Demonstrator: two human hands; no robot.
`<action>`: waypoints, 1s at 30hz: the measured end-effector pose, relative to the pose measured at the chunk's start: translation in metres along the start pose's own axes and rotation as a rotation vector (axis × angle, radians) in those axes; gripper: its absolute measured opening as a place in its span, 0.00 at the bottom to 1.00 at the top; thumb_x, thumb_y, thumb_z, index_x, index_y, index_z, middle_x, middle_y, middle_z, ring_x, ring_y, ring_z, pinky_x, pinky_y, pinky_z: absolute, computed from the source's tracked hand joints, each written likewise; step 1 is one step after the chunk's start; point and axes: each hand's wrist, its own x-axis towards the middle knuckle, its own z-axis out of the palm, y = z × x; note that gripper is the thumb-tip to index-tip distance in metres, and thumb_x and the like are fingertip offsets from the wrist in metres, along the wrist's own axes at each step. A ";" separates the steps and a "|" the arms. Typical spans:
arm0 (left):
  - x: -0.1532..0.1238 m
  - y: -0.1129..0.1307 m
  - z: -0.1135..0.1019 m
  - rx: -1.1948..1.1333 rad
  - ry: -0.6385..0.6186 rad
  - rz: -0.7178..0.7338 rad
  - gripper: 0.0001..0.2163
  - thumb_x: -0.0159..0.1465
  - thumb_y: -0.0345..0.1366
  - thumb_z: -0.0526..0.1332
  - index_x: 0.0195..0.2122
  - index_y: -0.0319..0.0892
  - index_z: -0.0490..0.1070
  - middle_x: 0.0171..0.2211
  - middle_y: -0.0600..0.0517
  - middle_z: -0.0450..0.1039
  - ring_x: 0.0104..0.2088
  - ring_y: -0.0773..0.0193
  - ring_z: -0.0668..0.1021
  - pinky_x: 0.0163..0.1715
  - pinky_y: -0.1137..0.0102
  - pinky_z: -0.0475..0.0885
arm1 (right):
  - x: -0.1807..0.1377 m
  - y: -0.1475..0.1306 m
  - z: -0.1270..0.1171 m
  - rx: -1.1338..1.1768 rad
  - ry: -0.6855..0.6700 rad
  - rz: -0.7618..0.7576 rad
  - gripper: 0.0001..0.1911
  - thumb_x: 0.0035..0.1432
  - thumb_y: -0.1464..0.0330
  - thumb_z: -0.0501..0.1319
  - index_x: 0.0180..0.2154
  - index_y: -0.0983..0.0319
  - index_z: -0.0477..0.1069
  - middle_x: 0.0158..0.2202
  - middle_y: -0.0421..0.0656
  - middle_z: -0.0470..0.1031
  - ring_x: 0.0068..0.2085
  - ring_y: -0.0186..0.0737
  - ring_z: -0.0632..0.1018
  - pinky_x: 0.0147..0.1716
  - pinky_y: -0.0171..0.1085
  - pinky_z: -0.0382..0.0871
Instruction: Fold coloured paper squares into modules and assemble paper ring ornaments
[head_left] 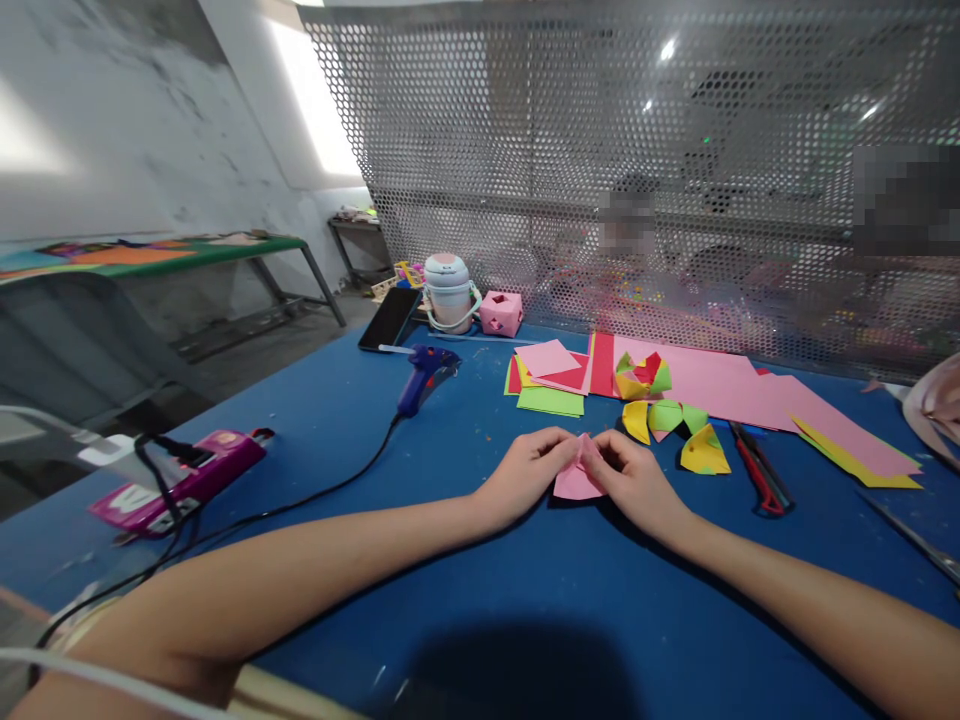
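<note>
Between both hands, a small piece of pink paper (579, 482) is pinched, with a raised fold at its top. My left hand (525, 475) grips its left side, thumb and fingers pressed together. On the other side, my right hand (637, 485) pinches the paper with curled fingers. Just beyond the hands lie folded yellow and green paper pieces (705, 450) and a small multicoloured folded paper form (643, 376). A stack of paper squares (551, 400) in pink, red, yellow and green sits behind the left hand.
A blue glue gun (424, 378) lies left, its cord running to a purple power strip (217, 470). Behind stand a phone (390, 320), a white jug (448, 295) and a pink paper cube (501, 313). Red-handled scissors (761, 475) and pink sheets (697, 375) lie right, before a perforated metal screen (465, 130).
</note>
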 end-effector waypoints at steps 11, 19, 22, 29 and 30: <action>0.002 -0.007 0.001 0.073 -0.057 -0.001 0.15 0.62 0.40 0.52 0.34 0.37 0.76 0.31 0.51 0.76 0.33 0.61 0.73 0.35 0.71 0.67 | -0.001 0.001 0.000 -0.061 0.041 -0.048 0.15 0.60 0.59 0.53 0.27 0.62 0.65 0.23 0.37 0.65 0.25 0.32 0.66 0.24 0.32 0.61; 0.002 -0.007 0.002 0.033 -0.079 -0.008 0.16 0.62 0.41 0.52 0.36 0.38 0.76 0.33 0.51 0.77 0.34 0.61 0.74 0.37 0.71 0.67 | -0.001 0.000 -0.001 -0.038 0.029 -0.023 0.13 0.60 0.60 0.54 0.28 0.61 0.66 0.23 0.37 0.66 0.25 0.33 0.67 0.24 0.32 0.62; 0.001 -0.006 0.002 0.055 -0.084 0.016 0.15 0.63 0.39 0.51 0.34 0.38 0.76 0.32 0.51 0.76 0.33 0.63 0.73 0.35 0.72 0.66 | -0.001 0.000 -0.002 -0.021 0.024 -0.050 0.10 0.60 0.62 0.54 0.34 0.61 0.67 0.28 0.39 0.69 0.28 0.34 0.70 0.28 0.33 0.64; -0.001 -0.005 0.003 0.216 -0.111 0.125 0.16 0.63 0.37 0.51 0.22 0.37 0.69 0.22 0.54 0.65 0.27 0.68 0.68 0.29 0.75 0.62 | -0.001 0.001 -0.004 -0.098 0.072 -0.201 0.08 0.60 0.68 0.54 0.29 0.60 0.69 0.29 0.41 0.69 0.32 0.36 0.71 0.33 0.35 0.65; -0.001 -0.005 0.003 0.214 -0.108 0.130 0.16 0.64 0.37 0.51 0.22 0.37 0.69 0.22 0.54 0.64 0.26 0.68 0.67 0.28 0.75 0.62 | -0.001 0.001 -0.005 -0.089 0.057 -0.199 0.09 0.61 0.69 0.53 0.30 0.61 0.69 0.30 0.41 0.69 0.33 0.36 0.71 0.34 0.36 0.65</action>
